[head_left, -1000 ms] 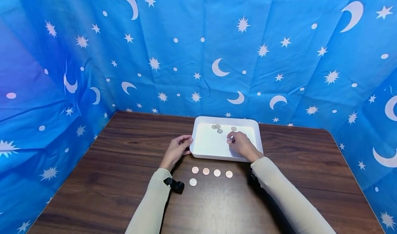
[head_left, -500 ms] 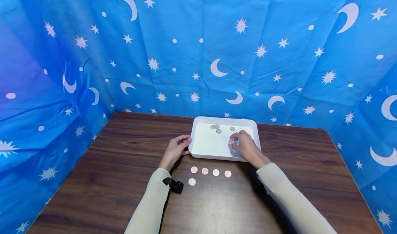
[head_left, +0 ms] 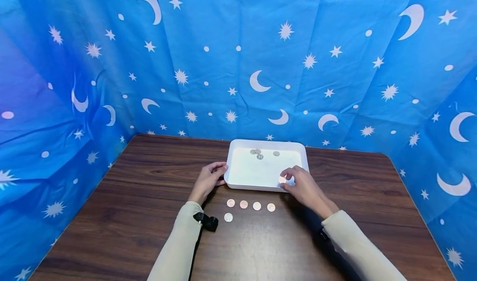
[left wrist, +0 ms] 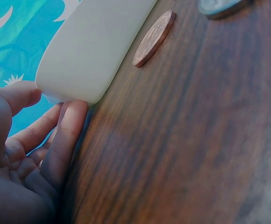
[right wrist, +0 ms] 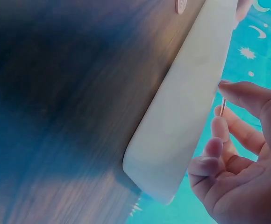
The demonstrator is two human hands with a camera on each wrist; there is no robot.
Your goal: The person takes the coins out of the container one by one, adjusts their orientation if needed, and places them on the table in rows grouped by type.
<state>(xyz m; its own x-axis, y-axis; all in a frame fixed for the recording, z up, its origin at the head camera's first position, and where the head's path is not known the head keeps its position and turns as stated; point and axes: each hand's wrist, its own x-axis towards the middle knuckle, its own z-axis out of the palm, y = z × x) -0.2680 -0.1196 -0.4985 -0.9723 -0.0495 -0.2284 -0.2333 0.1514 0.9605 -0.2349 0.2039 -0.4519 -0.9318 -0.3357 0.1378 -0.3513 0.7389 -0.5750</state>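
White tray (head_left: 238, 181), four coins inside (head_left: 259, 157)

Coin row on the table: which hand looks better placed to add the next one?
The right hand: it already pinches a coin at the tray's near edge, just above the row. The left hand only steadies the tray.

The right hand (right wrist: 247, 154) fills the lower right corner, palm up toward the camera, its fingers (right wrist: 222, 128) loosely curled. Thumb and forefinger pinch a thin coin (right wrist: 223, 106), seen edge-on, just beside the rim of the white tray (right wrist: 187, 112). The tray's outer wall runs diagonally across the dark wooden tabletop (right wrist: 70, 107). Another coin (right wrist: 181, 5) lies on the wood at the top edge. Blue cloth with moons and stars (right wrist: 257, 51) hangs behind.
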